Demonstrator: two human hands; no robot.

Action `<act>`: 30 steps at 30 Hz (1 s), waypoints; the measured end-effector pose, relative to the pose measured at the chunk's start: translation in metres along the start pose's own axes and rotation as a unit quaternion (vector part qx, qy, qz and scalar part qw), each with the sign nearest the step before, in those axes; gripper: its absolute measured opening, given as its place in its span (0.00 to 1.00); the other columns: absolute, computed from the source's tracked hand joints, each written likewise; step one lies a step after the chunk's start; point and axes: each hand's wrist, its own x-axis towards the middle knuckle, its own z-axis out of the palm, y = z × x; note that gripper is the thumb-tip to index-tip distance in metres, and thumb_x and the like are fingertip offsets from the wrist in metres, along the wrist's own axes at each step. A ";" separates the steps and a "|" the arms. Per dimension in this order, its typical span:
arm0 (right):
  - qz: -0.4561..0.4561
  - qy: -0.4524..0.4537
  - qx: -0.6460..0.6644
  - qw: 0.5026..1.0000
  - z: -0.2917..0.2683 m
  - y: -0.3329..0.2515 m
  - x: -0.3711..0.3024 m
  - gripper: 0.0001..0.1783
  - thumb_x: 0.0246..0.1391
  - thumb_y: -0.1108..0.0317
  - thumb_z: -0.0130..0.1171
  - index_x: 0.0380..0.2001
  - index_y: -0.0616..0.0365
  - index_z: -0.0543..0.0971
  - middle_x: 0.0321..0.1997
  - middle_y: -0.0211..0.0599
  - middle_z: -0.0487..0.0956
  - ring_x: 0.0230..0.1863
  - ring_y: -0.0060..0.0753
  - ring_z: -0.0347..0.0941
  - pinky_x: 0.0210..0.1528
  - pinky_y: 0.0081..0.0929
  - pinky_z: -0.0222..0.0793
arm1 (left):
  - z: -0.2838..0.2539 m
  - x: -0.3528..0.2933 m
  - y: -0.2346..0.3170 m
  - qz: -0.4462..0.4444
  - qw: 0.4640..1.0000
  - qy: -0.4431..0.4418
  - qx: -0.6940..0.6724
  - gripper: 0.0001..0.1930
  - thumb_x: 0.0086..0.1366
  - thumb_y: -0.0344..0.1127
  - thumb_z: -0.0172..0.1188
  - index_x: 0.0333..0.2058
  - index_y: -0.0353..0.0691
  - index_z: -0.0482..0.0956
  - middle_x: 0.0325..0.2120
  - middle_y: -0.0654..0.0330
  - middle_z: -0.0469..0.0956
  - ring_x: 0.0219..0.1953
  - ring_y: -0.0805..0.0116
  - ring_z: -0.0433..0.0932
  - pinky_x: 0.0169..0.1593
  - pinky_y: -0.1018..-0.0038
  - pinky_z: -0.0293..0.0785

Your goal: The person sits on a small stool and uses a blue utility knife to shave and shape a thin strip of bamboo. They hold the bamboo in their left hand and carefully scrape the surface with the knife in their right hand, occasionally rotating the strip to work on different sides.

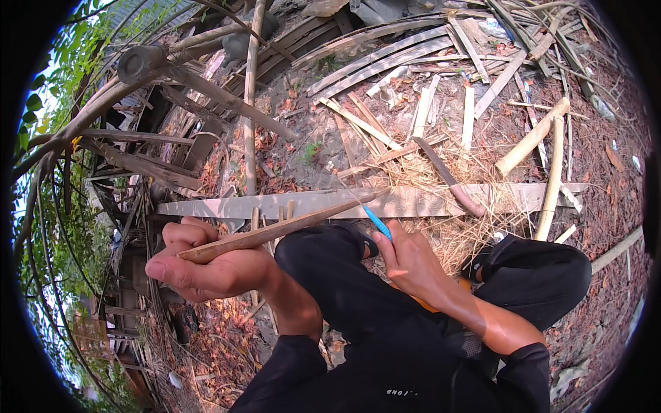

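Observation:
My left hand (231, 274) is closed around the thick end of a tapered wooden stick (275, 234), which points up and to the right. In my right hand (416, 265) is the blue handle of a thin tool (377, 224). A slim shaft extends from that handle, up and left, passing close to the stick's narrow tip; I cannot tell whether they touch. Beyond both hands, a long grey plank (255, 208) lies across the ground. On it, to the right, rests a curved machete (447, 177) with a dark blade and a brown handle.
Wood shavings (458, 237) are heaped around the plank's right part. Cut slats (468, 117) and peeled poles (530, 141) lie beyond it. An upright pole (250, 110) and a stack of old timber (144, 168) stand at the left. My bent legs (330, 268) are below the plank.

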 end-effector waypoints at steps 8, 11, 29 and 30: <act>-0.076 0.003 0.004 0.997 0.024 -0.005 -0.001 0.13 0.61 0.63 0.51 0.31 0.65 0.68 0.13 0.52 0.71 0.17 0.60 0.70 0.19 0.47 0.64 | -0.004 0.001 0.003 -0.005 1.000 -0.020 0.007 0.25 0.72 0.50 0.38 0.16 0.47 0.49 0.10 0.69 0.48 0.14 0.79 0.48 0.19 0.78 0.42; 0.137 -0.036 -0.114 0.983 0.036 0.074 0.003 0.20 0.63 0.57 0.46 0.34 0.68 0.71 0.16 0.55 0.74 0.19 0.60 0.73 0.21 0.49 0.67 | 0.007 0.006 -0.004 0.028 0.999 -0.029 -0.003 0.26 0.72 0.50 0.40 0.16 0.47 0.49 0.10 0.69 0.48 0.14 0.79 0.49 0.19 0.78 0.42; -0.021 -0.057 0.023 0.998 0.003 -0.047 -0.012 0.15 0.62 0.63 0.50 0.27 0.65 0.66 0.12 0.54 0.71 0.18 0.63 0.71 0.19 0.50 0.65 | -0.005 -0.003 0.002 -0.002 0.999 -0.048 -0.007 0.25 0.72 0.54 0.35 0.18 0.47 0.48 0.12 0.69 0.47 0.13 0.81 0.43 0.19 0.79 0.39; 0.018 -0.035 -0.050 0.998 0.009 -0.011 -0.013 0.16 0.61 0.63 0.50 0.27 0.64 0.66 0.12 0.55 0.71 0.18 0.64 0.71 0.19 0.50 0.65 | -0.005 -0.003 0.004 -0.005 0.999 -0.038 0.005 0.25 0.72 0.54 0.35 0.18 0.47 0.48 0.12 0.69 0.47 0.13 0.81 0.43 0.19 0.79 0.39</act>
